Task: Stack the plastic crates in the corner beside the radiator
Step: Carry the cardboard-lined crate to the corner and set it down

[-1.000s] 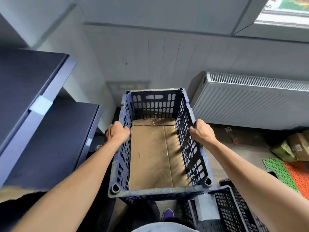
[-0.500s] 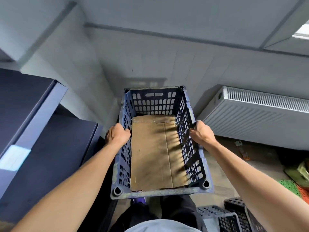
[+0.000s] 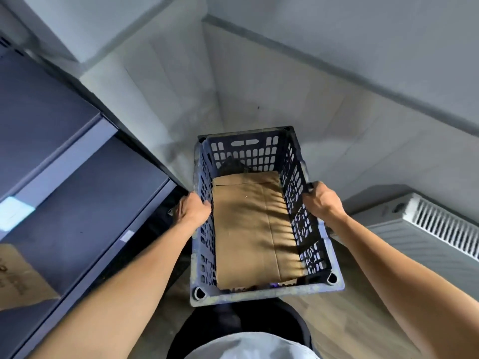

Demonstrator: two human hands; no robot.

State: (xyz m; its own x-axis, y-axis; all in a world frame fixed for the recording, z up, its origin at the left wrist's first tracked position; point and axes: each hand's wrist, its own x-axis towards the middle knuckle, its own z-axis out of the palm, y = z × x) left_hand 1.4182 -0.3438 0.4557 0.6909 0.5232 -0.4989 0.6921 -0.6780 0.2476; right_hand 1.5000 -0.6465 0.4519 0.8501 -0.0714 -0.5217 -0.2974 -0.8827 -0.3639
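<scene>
Both hands, left hand [image 3: 193, 212] and right hand [image 3: 321, 203], clamp our crate [image 3: 259, 295] by its long walls; its long axis points at the far corner [image 3: 215, 104], radiator [image 3: 427, 229] on the right.

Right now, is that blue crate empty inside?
No, a flat sheet of brown cardboard lines the bottom of the blue crate.

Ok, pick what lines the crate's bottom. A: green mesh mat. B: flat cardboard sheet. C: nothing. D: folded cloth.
B: a brown cardboard sheet lies flat across the floor of the crate, which the left hand and right hand grip by its long rims.
</scene>
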